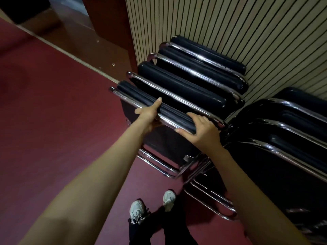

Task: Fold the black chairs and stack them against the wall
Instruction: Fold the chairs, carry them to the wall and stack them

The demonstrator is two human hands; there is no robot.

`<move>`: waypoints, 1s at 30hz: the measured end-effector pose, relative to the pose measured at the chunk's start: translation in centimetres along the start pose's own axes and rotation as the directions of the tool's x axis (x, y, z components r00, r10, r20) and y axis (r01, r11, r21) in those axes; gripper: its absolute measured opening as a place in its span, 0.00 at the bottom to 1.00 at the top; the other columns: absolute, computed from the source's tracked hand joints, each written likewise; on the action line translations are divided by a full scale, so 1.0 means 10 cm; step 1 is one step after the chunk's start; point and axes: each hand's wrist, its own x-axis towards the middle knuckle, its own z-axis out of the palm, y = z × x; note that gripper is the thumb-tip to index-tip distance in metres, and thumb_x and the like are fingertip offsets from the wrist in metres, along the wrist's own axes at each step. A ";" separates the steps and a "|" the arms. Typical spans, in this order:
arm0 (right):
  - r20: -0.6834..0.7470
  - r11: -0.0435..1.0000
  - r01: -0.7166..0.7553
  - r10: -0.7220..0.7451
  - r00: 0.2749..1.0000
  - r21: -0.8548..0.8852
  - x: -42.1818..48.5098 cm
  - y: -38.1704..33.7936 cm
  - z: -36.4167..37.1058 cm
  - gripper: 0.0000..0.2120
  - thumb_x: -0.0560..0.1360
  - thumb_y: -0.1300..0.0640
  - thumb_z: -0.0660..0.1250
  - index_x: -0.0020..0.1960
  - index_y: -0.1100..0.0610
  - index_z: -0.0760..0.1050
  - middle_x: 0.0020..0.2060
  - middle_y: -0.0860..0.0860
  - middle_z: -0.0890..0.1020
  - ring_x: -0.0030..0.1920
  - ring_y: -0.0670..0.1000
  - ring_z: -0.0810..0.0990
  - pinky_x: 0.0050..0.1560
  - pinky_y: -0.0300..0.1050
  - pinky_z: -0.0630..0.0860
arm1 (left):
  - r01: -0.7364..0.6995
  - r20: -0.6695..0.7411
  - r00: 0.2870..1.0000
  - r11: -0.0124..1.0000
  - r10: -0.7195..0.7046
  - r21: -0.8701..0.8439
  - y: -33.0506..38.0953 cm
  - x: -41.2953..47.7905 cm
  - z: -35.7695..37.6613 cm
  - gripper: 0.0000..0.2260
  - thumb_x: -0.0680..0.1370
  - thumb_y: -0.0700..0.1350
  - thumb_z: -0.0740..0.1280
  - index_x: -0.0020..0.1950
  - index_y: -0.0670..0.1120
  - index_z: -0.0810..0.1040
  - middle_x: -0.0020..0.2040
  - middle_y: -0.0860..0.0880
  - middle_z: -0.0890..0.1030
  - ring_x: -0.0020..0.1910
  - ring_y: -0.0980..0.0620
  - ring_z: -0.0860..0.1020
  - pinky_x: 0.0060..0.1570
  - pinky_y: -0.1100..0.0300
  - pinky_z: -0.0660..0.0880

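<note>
Red floor (53,103), slatted wall (230,32). The front folded chair (138,96) stands upright, top edge running upper-left to lower-right beside the stack (185,82); left hand (149,113) and right hand (200,129) both grip it

The left hand (148,115) and the right hand (201,132) are bare, and so are both forearms up to the edge of view. The legs wear loose black trousers (170,227). The left sneaker (136,210) and right sneaker (169,198) are chunky, pale grey-white and laced.
</note>
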 end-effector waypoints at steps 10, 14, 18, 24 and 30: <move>0.260 0.988 -0.050 0.087 0.962 -0.147 -0.11 0.07 -0.02 0.48 0.69 0.36 0.69 0.78 0.52 0.46 0.75 0.53 0.58 0.74 0.54 0.55 0.70 0.54 0.59 | -0.028 0.077 0.997 0.999 0.031 -0.036 -0.20 -0.22 -0.32 0.07 0.80 0.40 0.62 0.43 0.44 0.75 0.38 0.48 0.75 0.40 0.53 0.75 0.46 0.57 0.76; 0.279 0.985 -0.089 0.128 0.952 -0.148 -0.08 0.05 -0.04 0.44 0.71 0.43 0.71 0.77 0.53 0.50 0.72 0.53 0.63 0.70 0.56 0.63 0.63 0.54 0.69 | -0.005 0.074 0.997 0.995 0.012 -0.101 -0.18 -0.19 -0.40 0.05 0.81 0.39 0.60 0.47 0.42 0.75 0.42 0.47 0.75 0.42 0.51 0.76 0.47 0.56 0.76; 0.252 0.972 -0.050 0.109 0.962 -0.228 -0.09 0.02 -0.07 0.39 0.71 0.46 0.71 0.75 0.52 0.55 0.66 0.54 0.70 0.63 0.57 0.72 0.55 0.51 0.73 | 0.016 0.075 0.997 0.990 -0.005 -0.141 -0.14 -0.16 -0.32 0.07 0.82 0.41 0.60 0.45 0.44 0.75 0.41 0.46 0.76 0.40 0.51 0.76 0.45 0.54 0.76; 0.258 0.983 -0.113 0.149 0.955 -0.146 -0.13 0.04 -0.11 0.39 0.69 0.47 0.73 0.75 0.49 0.58 0.65 0.51 0.73 0.61 0.56 0.75 0.57 0.50 0.73 | 0.015 0.033 0.999 0.993 -0.011 -0.117 -0.12 -0.04 -0.30 0.10 0.82 0.36 0.59 0.41 0.41 0.73 0.35 0.46 0.75 0.34 0.50 0.76 0.36 0.54 0.78; 0.221 0.983 -0.182 0.175 0.959 0.011 -0.11 0.04 -0.01 0.37 0.66 0.52 0.74 0.71 0.49 0.65 0.58 0.50 0.75 0.55 0.53 0.76 0.55 0.48 0.76 | 0.022 0.009 1.000 0.995 -0.021 -0.093 -0.10 0.07 -0.35 0.09 0.81 0.36 0.60 0.41 0.41 0.74 0.31 0.48 0.78 0.31 0.51 0.78 0.27 0.58 0.79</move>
